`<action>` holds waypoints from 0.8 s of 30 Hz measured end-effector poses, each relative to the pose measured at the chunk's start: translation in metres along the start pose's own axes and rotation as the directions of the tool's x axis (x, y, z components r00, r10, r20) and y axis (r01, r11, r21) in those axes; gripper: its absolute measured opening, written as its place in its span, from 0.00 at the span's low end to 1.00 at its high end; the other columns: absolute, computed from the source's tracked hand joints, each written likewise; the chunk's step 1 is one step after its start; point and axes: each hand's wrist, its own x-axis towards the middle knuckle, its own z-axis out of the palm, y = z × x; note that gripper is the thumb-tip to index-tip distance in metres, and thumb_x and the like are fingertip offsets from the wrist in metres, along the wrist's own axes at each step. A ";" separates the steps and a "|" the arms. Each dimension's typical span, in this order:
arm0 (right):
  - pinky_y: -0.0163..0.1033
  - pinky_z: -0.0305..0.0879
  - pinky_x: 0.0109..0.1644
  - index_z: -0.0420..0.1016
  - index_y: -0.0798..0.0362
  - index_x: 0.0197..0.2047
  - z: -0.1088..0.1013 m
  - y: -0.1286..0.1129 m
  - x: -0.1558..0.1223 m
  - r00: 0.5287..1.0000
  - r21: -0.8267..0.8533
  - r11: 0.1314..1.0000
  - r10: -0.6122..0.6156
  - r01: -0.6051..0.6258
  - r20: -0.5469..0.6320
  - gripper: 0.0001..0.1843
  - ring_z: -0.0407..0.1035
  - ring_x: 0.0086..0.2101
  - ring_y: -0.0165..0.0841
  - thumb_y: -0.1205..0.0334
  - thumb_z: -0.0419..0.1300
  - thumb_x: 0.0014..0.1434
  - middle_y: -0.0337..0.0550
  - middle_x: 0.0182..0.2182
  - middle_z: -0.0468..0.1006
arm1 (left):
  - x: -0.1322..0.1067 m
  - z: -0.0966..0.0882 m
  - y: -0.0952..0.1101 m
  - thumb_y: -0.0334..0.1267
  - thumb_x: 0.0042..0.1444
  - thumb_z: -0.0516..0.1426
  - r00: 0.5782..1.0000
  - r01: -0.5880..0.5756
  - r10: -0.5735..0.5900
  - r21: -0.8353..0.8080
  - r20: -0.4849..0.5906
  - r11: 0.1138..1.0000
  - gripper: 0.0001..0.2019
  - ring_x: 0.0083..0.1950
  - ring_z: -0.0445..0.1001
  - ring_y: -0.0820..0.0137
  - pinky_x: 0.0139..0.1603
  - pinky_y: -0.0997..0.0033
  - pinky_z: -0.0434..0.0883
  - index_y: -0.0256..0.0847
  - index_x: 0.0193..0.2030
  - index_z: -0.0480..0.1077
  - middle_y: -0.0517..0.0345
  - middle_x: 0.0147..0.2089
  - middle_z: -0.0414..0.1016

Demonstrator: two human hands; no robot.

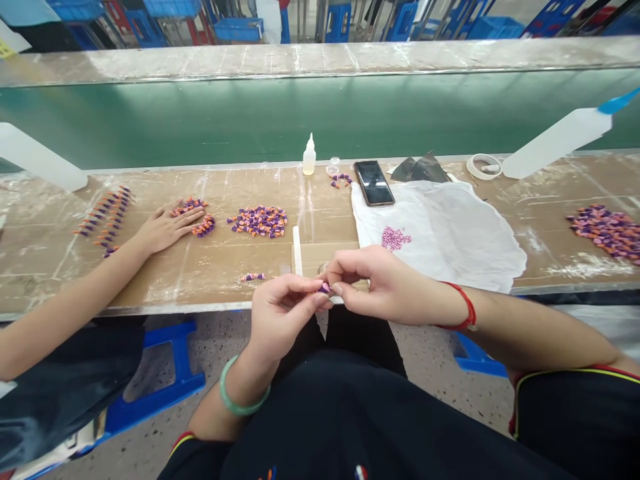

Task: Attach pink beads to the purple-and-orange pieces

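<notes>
The person's left hand (283,313) and right hand (387,283) work together, their fingers (340,279) clamped on a small purple-and-orange piece (325,288) above the tabletop (225,280) edge. A loose heap (259,221) looks unworked, while a co-worker's hand (167,228) rests near neat rows (103,217).

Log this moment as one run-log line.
left hand: fingers pinching small purple piece | right hand: fingers pinching same piece | co-worker's hand: flat beside orange-and-purple pieces
</notes>
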 end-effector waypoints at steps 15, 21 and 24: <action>0.29 0.66 0.30 0.64 0.51 0.30 0.007 0.003 -0.004 0.988 -0.128 0.984 -0.137 0.126 -0.078 0.07 0.71 0.27 0.25 0.71 0.52 0.60 0.37 0.26 0.77 | 0.004 0.002 0.000 0.38 0.46 0.73 0.999 0.042 -0.043 -0.082 -0.015 0.996 0.08 0.24 0.81 0.71 0.26 0.78 0.79 0.39 0.29 0.80 0.59 0.26 0.82; 0.31 0.71 0.33 0.70 0.51 0.37 -0.005 0.006 -0.006 0.989 -0.082 0.996 -0.038 0.027 -0.142 0.04 0.77 0.33 0.29 0.68 0.55 0.62 0.40 0.33 0.83 | 0.005 0.003 -0.002 0.38 0.47 0.72 0.990 0.136 -0.132 -0.059 0.057 0.989 0.09 0.28 0.82 0.71 0.30 0.76 0.80 0.40 0.33 0.80 0.58 0.30 0.84; 0.36 0.76 0.42 0.71 0.50 0.39 -0.016 0.015 -0.013 0.968 0.022 0.999 0.049 -0.045 -0.244 0.04 0.80 0.42 0.34 0.66 0.55 0.63 0.43 0.41 0.85 | 0.006 -0.010 -0.007 0.37 0.52 0.69 0.987 0.147 -0.152 0.072 0.058 0.986 0.06 0.30 0.82 0.69 0.33 0.72 0.80 0.41 0.37 0.80 0.56 0.33 0.84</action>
